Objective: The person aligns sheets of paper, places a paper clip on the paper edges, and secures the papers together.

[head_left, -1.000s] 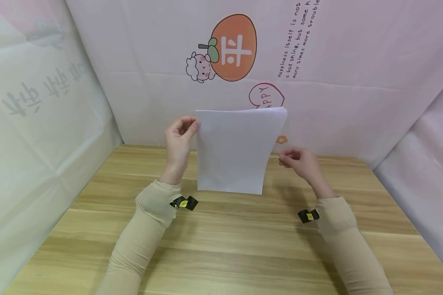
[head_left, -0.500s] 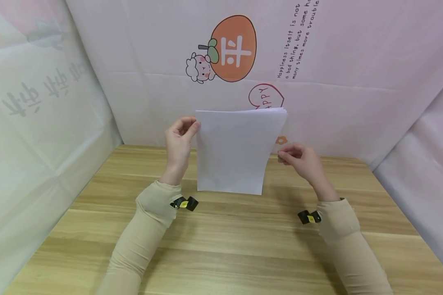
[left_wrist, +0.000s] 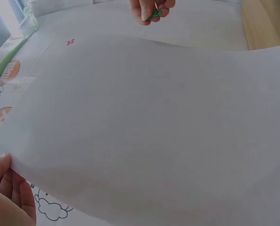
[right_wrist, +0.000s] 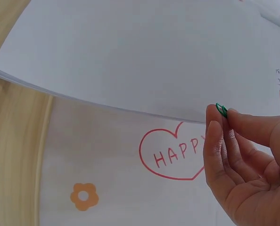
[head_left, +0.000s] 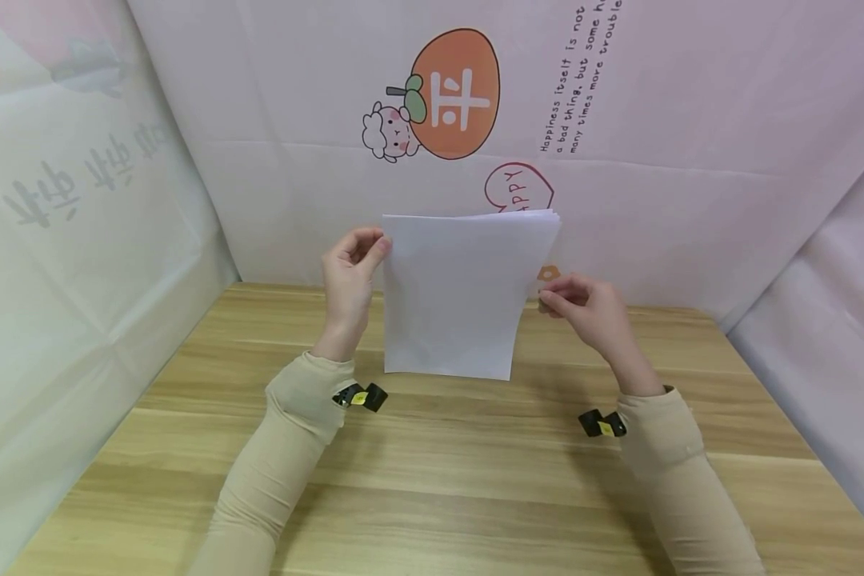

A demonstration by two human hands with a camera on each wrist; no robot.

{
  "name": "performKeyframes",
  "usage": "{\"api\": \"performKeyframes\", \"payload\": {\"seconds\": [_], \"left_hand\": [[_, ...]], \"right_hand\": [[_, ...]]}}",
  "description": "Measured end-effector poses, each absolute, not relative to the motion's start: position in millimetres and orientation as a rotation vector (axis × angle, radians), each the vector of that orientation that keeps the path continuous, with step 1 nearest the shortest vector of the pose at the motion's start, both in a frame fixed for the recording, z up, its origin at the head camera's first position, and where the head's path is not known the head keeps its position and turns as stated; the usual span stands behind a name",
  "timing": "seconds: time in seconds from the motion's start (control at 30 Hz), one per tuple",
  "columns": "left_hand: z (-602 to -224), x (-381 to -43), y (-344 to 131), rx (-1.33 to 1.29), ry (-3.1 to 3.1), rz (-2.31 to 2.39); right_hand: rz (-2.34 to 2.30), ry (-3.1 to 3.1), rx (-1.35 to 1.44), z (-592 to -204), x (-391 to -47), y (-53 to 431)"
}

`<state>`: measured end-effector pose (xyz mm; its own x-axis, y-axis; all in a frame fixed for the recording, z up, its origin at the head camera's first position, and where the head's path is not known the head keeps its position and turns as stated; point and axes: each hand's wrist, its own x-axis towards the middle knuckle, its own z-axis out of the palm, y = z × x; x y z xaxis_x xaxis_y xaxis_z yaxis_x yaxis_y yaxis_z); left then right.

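Observation:
A stack of white paper sheets [head_left: 452, 300] hangs upright over the table, its right edges slightly fanned. My left hand [head_left: 349, 276] pinches its left edge near the upper corner, thumb in front. To the right of the stack, my right hand [head_left: 590, 314] pinches a small green paper clip [right_wrist: 221, 110] between thumb and index finger. In the right wrist view the clip's looped end sticks out past the fingertips, close to the edge of the sheets. The left wrist view shows the same clip [left_wrist: 154, 15] beyond the paper's far edge.
The wooden table [head_left: 432, 480] lies under both arms. Behind it hangs a white printed cloth [head_left: 295, 192] with an orange fruit drawing [head_left: 457, 94], and more cloth covers the left and right sides. A small black camera sits at each wrist.
My right hand has risen a little and come slightly left, bringing the paper clip nearer the paper's right edge. The left hand and the stack have stayed almost still.

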<state>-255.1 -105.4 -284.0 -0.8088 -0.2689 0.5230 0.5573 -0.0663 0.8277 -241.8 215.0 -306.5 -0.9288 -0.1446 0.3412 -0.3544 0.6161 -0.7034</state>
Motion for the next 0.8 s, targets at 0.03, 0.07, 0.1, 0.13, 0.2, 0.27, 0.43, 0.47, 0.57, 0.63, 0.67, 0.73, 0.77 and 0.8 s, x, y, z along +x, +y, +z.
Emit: {"api": "performKeyframes", "payload": {"seconds": [0.03, 0.07, 0.1, 0.13, 0.2, 0.27, 0.43, 0.47, 0.57, 0.63, 0.67, 0.73, 0.77, 0.8], "left_hand": [[-283.7, -255.0, -105.3, -0.311, -1.657, -1.927], [-283.5, -254.8, -105.2, -0.311, -1.657, -1.926], [-283.3, -254.8, -105.1, -0.310, -1.655, -1.932], [-283.2, -254.8, -105.0, -0.309, -1.655, -1.931], [-282.8, -254.7, -104.9, -0.308, -1.656, -1.930], [-282.4, -254.1, -104.8, -0.308, -1.654, -1.937], [-282.8, -253.6, -104.7, -0.306, -1.650, -1.950], [-283.0, -253.6, -104.7, -0.306, -1.651, -1.948], [-283.2, -253.1, -104.3, -0.304, -1.646, -1.949], [-283.1, -252.8, -103.9, -0.307, -1.640, -1.947], [-283.1, -253.0, -103.8, -0.309, -1.638, -1.945], [-283.3, -253.6, -103.7, -0.311, -1.632, -1.946], [-283.3, -253.8, -103.6, -0.311, -1.631, -1.945], [-283.2, -253.8, -103.6, -0.310, -1.631, -1.945]], "right_hand": [[1.211, -2.587, 0.409, -305.1, -241.6, 213.9], [1.222, -2.580, 0.405, -303.7, -241.3, 212.7], [1.234, -2.573, 0.402, -302.3, -241.0, 211.5], [1.248, -2.564, 0.402, -300.8, -240.6, 210.1], [1.272, -2.548, 0.407, -297.8, -239.7, 207.5], [1.288, -2.535, 0.405, -295.0, -238.6, 204.8], [1.280, -2.529, 0.422, -288.9, -236.3, 199.3], [1.280, -2.531, 0.422, -287.9, -236.0, 198.3], [1.279, -2.535, 0.420, -284.8, -235.2, 195.0], [1.278, -2.534, 0.419, -282.7, -234.8, 192.9], [1.284, -2.530, 0.421, -281.7, -234.7, 191.9], [1.292, -2.518, 0.433, -279.4, -234.6, 189.9], [1.307, -2.512, 0.438, -278.1, -234.5, 188.8], [1.315, -2.504, 0.447, -276.7, -234.4, 187.6]]}}
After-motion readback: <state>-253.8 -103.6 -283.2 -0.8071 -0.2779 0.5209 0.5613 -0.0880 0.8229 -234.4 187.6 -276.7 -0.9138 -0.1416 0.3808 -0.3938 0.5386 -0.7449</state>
